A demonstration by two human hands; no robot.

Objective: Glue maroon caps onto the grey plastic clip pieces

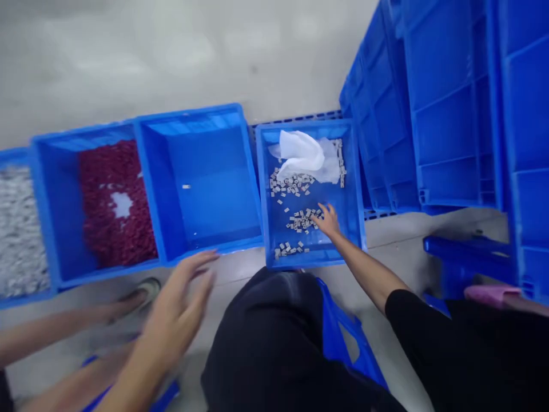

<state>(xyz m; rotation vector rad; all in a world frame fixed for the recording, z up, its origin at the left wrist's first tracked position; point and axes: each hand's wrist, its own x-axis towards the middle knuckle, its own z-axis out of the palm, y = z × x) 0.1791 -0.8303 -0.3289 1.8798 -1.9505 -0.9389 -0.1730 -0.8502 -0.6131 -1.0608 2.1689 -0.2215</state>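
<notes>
My left hand (180, 303), smeared by motion, is in the air left of my knees, near the front edge of a blue bin (210, 160). Its fingers are apart, with nothing visible in them. One small white piece (186, 186) shows in that bin. My right hand (328, 220) reaches into a smaller blue bin (352, 189), fingers spread, at the edge of a pile of small light-grey pieces (302, 220). Whether a fingertip touches a piece is hard to make out. Crumpled white sheeting (300, 151) lies at that bin's far side, among more pieces.
To the left, a blue bin holds dark red pieces (114, 212) with a white patch on top; beyond it are whitish pieces (19, 229). Large blue crates (450, 114) stand at right. A co-worker's limbs (64, 329) show at lower left, a pink shoe (491, 294) at right.
</notes>
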